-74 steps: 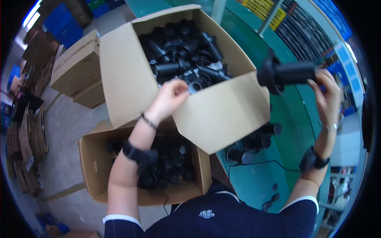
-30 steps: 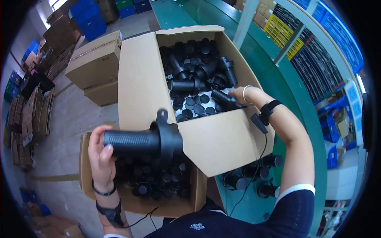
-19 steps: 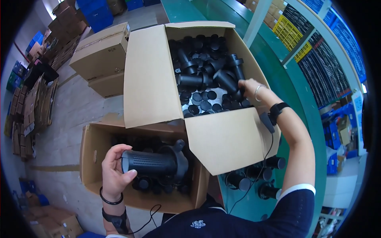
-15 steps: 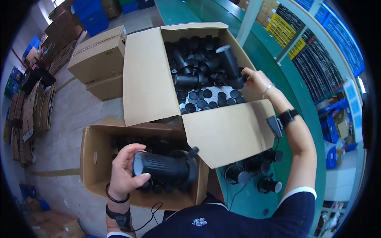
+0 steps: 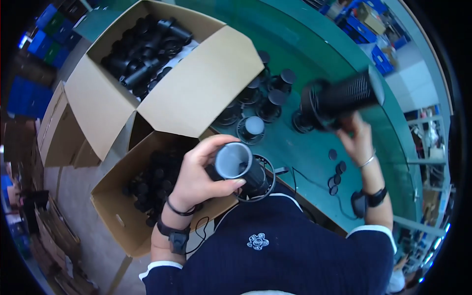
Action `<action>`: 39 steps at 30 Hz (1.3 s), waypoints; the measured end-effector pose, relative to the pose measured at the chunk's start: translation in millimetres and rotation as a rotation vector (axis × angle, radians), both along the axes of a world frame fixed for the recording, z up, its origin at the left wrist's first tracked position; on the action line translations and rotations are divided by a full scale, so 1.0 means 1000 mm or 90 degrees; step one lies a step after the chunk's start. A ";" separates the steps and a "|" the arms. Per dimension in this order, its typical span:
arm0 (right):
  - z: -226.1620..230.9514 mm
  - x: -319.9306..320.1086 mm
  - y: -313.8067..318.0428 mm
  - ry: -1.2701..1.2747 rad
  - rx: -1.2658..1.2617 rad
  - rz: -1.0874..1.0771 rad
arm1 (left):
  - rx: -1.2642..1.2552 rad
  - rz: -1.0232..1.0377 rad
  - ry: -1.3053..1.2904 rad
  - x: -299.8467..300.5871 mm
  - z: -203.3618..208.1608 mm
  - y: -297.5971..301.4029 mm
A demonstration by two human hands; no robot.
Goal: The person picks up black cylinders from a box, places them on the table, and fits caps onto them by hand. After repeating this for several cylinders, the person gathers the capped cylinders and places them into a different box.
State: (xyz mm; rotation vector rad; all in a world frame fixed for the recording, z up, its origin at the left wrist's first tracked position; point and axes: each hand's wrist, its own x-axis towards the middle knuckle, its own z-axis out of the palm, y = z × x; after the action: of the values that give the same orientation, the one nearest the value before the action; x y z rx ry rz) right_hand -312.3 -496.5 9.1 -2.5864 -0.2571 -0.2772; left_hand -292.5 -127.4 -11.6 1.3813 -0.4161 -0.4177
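My left hand (image 5: 194, 179) grips a black plastic cylinder (image 5: 258, 183) with a ring-shaped flange. Its grey, hollow end faces up, and a small tab sticks out from the flange. Over the green table, my right hand (image 5: 358, 136) holds a second black ribbed cylinder (image 5: 346, 96), tilted and slightly blurred, with a wide round collar at its left end. Several similar black flanged parts (image 5: 270, 105) stand beyond my hands on the table; one nearer part has a grey top (image 5: 254, 125). Loose black discs (image 5: 333, 154) lie below my right hand.
An open cardboard box (image 5: 196, 81) of black parts stands at the far left, its flap hanging toward me. A lower open box (image 5: 110, 209) below it also holds black parts. A thin cable runs over the green table (image 5: 307, 167). Shelving with blue bins (image 5: 378, 59) lies beyond.
My view has turned rightward, toward the table. My right hand has left the far box with a black cylinder and is over the table. The left cylinder now shows its hollow end upward.
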 end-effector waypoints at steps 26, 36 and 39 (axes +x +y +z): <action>-0.285 -0.067 -0.032 0.014 -0.133 0.093 | -0.096 0.129 0.329 -0.113 -0.148 -0.201; -0.193 -0.141 -0.101 0.181 0.530 0.009 | 0.126 -0.002 -0.003 -0.144 -0.184 -0.252; -0.163 -0.172 -0.098 0.198 0.437 0.072 | 0.249 0.021 -0.151 -0.149 -0.201 -0.278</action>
State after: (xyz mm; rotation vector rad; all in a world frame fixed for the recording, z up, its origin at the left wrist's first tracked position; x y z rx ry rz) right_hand -483.9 -594.5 -153.7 -1.8909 -0.1568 0.0756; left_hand -441.8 -405.5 -212.6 1.8262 -0.5223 -0.3184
